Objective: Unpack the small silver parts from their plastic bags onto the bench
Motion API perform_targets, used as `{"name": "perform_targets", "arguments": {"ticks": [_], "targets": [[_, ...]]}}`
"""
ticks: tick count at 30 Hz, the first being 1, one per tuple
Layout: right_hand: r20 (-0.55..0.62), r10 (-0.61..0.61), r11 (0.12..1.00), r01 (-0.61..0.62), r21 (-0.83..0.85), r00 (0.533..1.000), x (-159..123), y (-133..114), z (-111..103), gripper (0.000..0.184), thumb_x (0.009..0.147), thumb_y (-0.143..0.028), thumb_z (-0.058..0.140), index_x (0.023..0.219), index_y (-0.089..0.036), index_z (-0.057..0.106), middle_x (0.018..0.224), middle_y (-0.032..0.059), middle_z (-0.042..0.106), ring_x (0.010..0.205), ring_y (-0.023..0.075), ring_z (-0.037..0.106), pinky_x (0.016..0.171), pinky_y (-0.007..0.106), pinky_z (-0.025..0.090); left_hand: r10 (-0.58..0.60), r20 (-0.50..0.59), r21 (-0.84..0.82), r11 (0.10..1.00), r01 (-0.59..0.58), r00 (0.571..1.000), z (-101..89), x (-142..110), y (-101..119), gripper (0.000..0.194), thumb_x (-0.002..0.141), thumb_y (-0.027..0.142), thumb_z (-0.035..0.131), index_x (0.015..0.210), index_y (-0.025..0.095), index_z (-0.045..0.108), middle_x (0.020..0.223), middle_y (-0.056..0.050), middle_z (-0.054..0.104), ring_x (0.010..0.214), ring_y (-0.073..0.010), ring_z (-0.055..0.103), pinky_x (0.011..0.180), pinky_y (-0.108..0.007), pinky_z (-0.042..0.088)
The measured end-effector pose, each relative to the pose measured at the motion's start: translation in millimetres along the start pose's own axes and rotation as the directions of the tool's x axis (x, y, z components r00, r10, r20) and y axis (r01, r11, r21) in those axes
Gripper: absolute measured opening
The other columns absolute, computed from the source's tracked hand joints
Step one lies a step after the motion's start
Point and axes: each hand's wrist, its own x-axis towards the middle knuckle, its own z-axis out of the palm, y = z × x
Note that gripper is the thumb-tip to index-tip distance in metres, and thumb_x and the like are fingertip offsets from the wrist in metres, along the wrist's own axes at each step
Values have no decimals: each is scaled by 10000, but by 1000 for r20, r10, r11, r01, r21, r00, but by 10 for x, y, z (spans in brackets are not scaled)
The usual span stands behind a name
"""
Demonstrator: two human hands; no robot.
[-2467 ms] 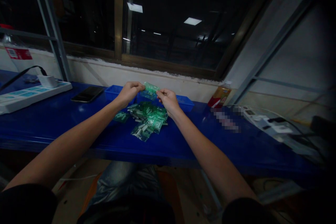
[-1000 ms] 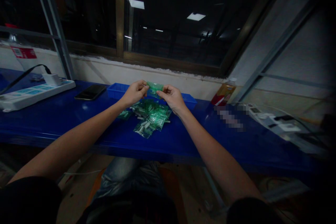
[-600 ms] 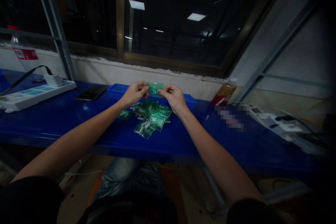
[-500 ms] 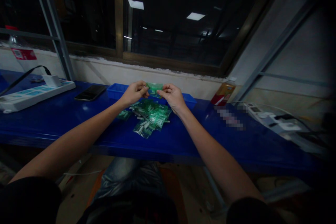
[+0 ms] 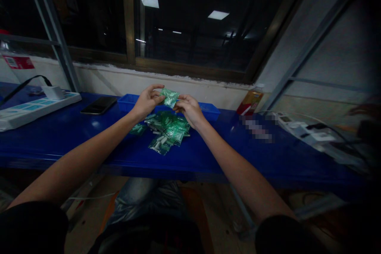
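Blue tbl (image 5: 59, 139) holds green pkt pile (image 5: 169, 129), blk phone (image 5: 99, 105), wht pwr strip (image 5: 29, 108) + blue bin(s) (image 5: 126, 103) at back.

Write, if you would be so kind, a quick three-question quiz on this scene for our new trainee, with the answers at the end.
1. Multiple choice: What is the left hand holding?
a) a bottle
b) a small green packet
c) a power strip

2. True or false: From the wearer's view, the phone lies to the left of the pile of packets.

3. Fill the gap: The pile rests directly on the ____.

Key: 1. b; 2. true; 3. table.
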Motion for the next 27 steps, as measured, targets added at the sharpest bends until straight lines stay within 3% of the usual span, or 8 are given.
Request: {"name": "perform_targets", "arguments": {"ticks": [3,8,13,27], "targets": [[67,60,992,-67,108,996,-6,1,17,247,609,-313,652,765,-171,523,598,-27,562,551,102,536,533,225,405,75,-19,92,993,-72,997,13,-8,-52,420,693,134,622,1096,143,503,692,12,586,614,-87,557,625,-220,443],[-49,-55,996,51,-79,997,-12,11,32,285,588,-386,699,631,-171,517,534,-40,516,507,81,479,483,210,352,126,-45,135,984,-118,991,51,-19,-86,351,704,147,614,1044,135,529,728,-1,583,651,-96,557,637,-227,441],[-52,-90,988,82,-134,995,-12,-2,48,281,562,-358,717,657,-177,523,570,-40,530,519,84,472,501,226,354,165,-137,120,981,-149,977,82,-15,-63,242,700,142,602,926,138,517,734,-3,573,672,-95,550,628,-217,436],[-89,-195,940,160,-302,977,43,80,33,377,589,-441,691,515,-188,421,470,-57,421,460,70,364,450,224,249,85,-103,-28,996,-89,991,100,-14,-110,225,647,172,643,816,142,499,705,21,545,635,-77,531,613,-201,427]]}}
